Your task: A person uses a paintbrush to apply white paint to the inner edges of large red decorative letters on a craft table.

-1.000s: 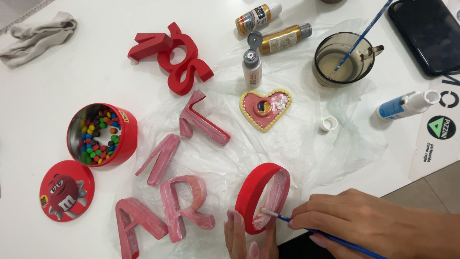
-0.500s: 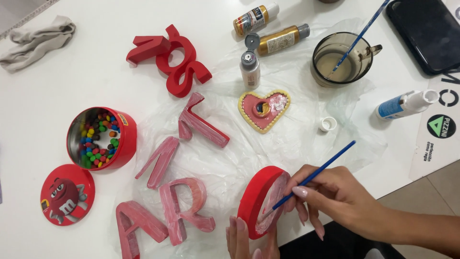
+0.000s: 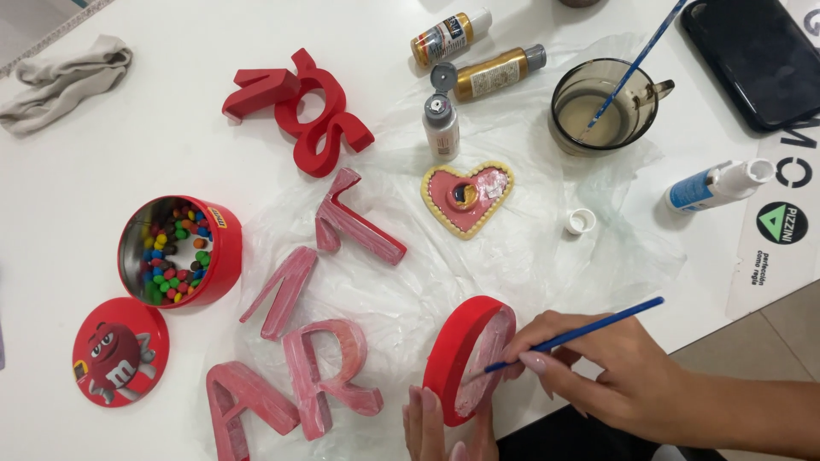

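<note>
My right hand (image 3: pixel 602 367) grips a thin blue paintbrush (image 3: pixel 574 335), its tip touching the pale pink inner face of a red round letter (image 3: pixel 467 354) standing on edge near the front of the table. My left hand (image 3: pixel 437 427) steadies that letter from below, fingers against its base. Pink-washed letters lie to the left on clear plastic sheet (image 3: pixel 530 256): a letter R (image 3: pixel 333 376), an A (image 3: pixel 243 405), a slanted bar (image 3: pixel 280 292) and a T (image 3: pixel 354 220).
Red letters (image 3: pixel 299 111) lie at the back. A red candy tin (image 3: pixel 181 252) and its lid (image 3: pixel 120 352) sit left. A heart-shaped palette (image 3: pixel 465 196), paint bottles (image 3: pixel 478 60), a glass cup (image 3: pixel 602 107) with a brush, a glue bottle (image 3: pixel 717 183), a phone (image 3: pixel 760 55) and a cloth (image 3: pixel 64 81) are around.
My right hand turned the brush from lying low across the table edge to pointing up and right, and shifted up along the round letter's face. My left hand stayed at its base.
</note>
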